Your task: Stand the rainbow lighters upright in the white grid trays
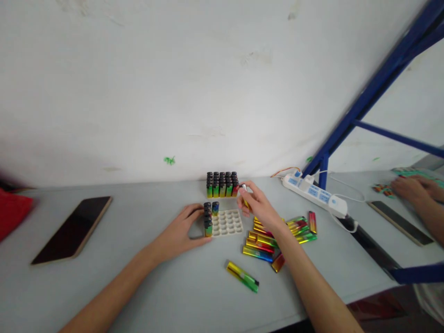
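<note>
A white tray (227, 223) with rows of round-ended slots lies on the grey table. Lighters (208, 226) stand upright in its left column, and one more lighter (215, 209) stands beside them at the back. My left hand (180, 233) is closed round the tray's left side, with the thumb at the front corner and the fingers toward the back. Just beyond the tray's back right corner, my right hand (255, 203) pinches a lighter (246, 198) with a yellow body and a silvery top. Its fingers cover part of that lighter.
Behind the tray stands a block of upright lighters (222, 186). Shiny loose lighters (260, 243) lie heaped under my right forearm, and a single yellow-green lighter (243, 276) lies nearer. A phone (72, 229), a power strip (314, 192) and a blue frame (347, 125) flank the area. Another person's hands (412, 187) are at far right.
</note>
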A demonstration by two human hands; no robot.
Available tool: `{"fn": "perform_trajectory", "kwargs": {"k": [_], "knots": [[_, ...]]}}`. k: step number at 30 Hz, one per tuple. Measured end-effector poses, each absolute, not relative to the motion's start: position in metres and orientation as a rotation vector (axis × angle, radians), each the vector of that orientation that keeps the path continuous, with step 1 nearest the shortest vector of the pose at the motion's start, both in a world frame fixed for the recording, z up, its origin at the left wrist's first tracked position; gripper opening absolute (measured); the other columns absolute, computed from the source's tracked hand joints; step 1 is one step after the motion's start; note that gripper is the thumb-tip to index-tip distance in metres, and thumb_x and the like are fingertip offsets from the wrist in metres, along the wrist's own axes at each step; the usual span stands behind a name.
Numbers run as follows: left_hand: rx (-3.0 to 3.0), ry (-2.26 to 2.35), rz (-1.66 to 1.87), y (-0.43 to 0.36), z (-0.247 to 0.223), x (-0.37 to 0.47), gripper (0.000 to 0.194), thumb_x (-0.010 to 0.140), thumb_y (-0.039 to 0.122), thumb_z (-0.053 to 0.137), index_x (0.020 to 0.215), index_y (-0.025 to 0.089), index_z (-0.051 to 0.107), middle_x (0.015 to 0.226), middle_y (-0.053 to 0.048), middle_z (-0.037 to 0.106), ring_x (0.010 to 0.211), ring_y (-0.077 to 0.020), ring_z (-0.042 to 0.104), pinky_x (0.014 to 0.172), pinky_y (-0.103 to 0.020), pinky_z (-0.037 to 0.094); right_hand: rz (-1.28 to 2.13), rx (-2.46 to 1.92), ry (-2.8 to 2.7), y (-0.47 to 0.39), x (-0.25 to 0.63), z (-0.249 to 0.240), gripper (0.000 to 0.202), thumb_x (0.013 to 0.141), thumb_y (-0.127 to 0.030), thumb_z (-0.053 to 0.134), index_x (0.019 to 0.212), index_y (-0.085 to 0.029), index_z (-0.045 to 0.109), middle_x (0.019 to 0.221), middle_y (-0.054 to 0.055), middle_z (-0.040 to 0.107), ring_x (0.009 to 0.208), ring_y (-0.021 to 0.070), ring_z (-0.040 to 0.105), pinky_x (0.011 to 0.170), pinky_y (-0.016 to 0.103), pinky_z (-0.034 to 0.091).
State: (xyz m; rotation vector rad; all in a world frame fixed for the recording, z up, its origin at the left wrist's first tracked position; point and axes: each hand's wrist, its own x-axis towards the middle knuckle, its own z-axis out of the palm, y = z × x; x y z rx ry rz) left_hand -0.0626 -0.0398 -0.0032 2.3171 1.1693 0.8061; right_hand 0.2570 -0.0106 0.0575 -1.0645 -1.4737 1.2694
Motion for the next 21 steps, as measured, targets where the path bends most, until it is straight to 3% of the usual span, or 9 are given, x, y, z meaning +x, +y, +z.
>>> {"fn": "perform_trajectory", "kwargs": {"k": [4, 9, 16, 21], "knots": [[2.305, 1.189, 0.796, -0.042, -0.002, -0.061, 0.068, 0.096, 0.066, 0.098, 0.148, 0.026, 0.082, 0.166, -0.019, 0.076, 0.156, -0.0467, 0.074, 0.14, -0.066, 0.06, 0.992, -1.193, -1.637, -0.024, 0.235, 0.051, 0.056, 0.105, -0.085, 0.067, 0.103, -0.028, 0.066, 0.07, -0.009, 0.049, 0.064, 0.0166, 0.043, 0.062, 0.03, 0.036], [2.289, 1.182, 0.801, -0.041, -0.003, -0.063, 0.067, 0.095, 0.066, 0.099, 0.148, 0.028, 0.082, 0.166, -0.017, 0.077, 0.157, -0.0454, 0.073, 0.141, -0.064, 0.059, 0.775, -1.354, -1.691, -0.037, 0.225, 0.044, 0.066, 0.11, -0.077, 0.06, 0.069, -0.029, 0.042, 0.065, -0.005, 0.04, 0.068, 0.0162, 0.038, 0.065, 0.032, 0.03], [2.292, 1.181, 0.823, -0.038, -0.004, -0.064, 0.066, 0.094, 0.069, 0.098, 0.143, 0.028, 0.083, 0.165, -0.017, 0.077, 0.155, -0.0457, 0.075, 0.14, -0.065, 0.06, 0.759, -1.412, -1.672, -0.036, 0.221, 0.034, 0.047, 0.106, -0.048, 0.059, 0.066, -0.03, 0.04, 0.061, -0.005, 0.042, 0.064, 0.0166, 0.039, 0.063, 0.032, 0.028], [2.297, 1.19, 0.807, -0.038, -0.005, -0.064, 0.067, 0.095, 0.07, 0.097, 0.144, 0.027, 0.083, 0.165, -0.018, 0.077, 0.156, -0.0466, 0.074, 0.141, -0.066, 0.059, 0.728, -1.376, -1.711, -0.04, 0.225, 0.037, 0.046, 0.114, -0.054, 0.057, 0.077, -0.03, 0.047, 0.066, -0.005, 0.051, 0.065, 0.0184, 0.046, 0.067, 0.032, 0.035]]}}
